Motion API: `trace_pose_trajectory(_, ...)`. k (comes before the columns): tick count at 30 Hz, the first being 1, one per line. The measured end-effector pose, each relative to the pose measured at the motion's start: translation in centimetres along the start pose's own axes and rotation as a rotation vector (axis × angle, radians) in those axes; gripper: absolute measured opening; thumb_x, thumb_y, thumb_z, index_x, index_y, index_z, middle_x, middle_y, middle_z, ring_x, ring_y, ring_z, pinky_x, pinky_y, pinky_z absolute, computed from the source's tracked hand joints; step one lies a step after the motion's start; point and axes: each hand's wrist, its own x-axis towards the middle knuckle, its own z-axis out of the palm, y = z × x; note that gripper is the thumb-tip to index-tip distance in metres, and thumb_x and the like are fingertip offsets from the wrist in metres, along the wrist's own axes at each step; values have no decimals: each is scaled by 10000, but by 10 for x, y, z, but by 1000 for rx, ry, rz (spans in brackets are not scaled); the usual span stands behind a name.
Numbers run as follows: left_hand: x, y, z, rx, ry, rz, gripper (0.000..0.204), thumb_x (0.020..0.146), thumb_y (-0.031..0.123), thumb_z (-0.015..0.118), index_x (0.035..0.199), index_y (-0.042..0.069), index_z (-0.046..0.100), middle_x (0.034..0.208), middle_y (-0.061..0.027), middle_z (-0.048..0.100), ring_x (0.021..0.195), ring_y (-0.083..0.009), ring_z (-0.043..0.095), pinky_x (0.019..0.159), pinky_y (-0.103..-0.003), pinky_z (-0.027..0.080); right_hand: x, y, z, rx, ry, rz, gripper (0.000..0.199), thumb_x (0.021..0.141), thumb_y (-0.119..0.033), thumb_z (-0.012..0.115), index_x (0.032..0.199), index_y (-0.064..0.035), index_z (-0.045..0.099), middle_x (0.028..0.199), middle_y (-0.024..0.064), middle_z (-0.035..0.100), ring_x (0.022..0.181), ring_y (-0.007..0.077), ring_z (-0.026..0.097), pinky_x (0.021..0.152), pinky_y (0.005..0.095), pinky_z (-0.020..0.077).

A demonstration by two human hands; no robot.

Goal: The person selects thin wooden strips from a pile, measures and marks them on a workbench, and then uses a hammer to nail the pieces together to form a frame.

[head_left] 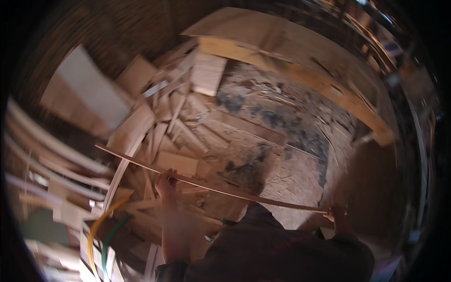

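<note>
A long, thin wooden strip [221,190] spans the view in front of my body, slanting down from left to right. My left hand [166,182] grips it with wrapped fingers, about a third of the way along from its left end. Close to the strip's right end, my right hand [336,213] is closed around it. The strip is held above the floor, and its left end passes over a pale board standing at the left.
A wooden workbench [282,70] stands at the far side. Scrap wood [188,127] lies heaped on the dusty floor [282,174]. A large panel [87,94] leans at the left. Yellow [91,237] and green hoses [107,239] curve at the lower left, beside stacked boards [51,150].
</note>
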Motion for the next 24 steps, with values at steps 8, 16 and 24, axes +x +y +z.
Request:
trace_pose_trajectory(8, 63, -81, 268, 463, -636, 298, 307, 924, 71, 514, 1206, -51, 514, 1188, -152, 568, 1086, -239, 573, 968, -346, 468, -25, 3, -33, 363, 160, 363, 437, 774, -561, 658, 845, -131, 687, 945, 91, 667, 943, 311, 624, 813, 470, 473)
trace_pose_trajectory(16, -144, -123, 549, 365, -1494, 125, 678, 928, 291, 558, 1497, 118, 232, 1438, -133, 401, 1290, -240, 424, 1039, -359, 341, -16, -44, -13, 816, 401, 686, 393, 751, -543, 699, 793, -153, 672, 821, 99, 638, 850, 298, 617, 744, 473, 458)
trace_pose_trajectory(24, -29, -345, 608, 1372, -1473, -143, 629, 846, 432, 662, 1352, 97, 498, 1285, -119, 578, 1140, -232, 562, 932, -382, 447, 32, -116, -126, 1082, 494, 1075, 502, 762, -530, 696, 603, -62, 607, 622, 137, 590, 618, 344, 600, 611, 510, 442)
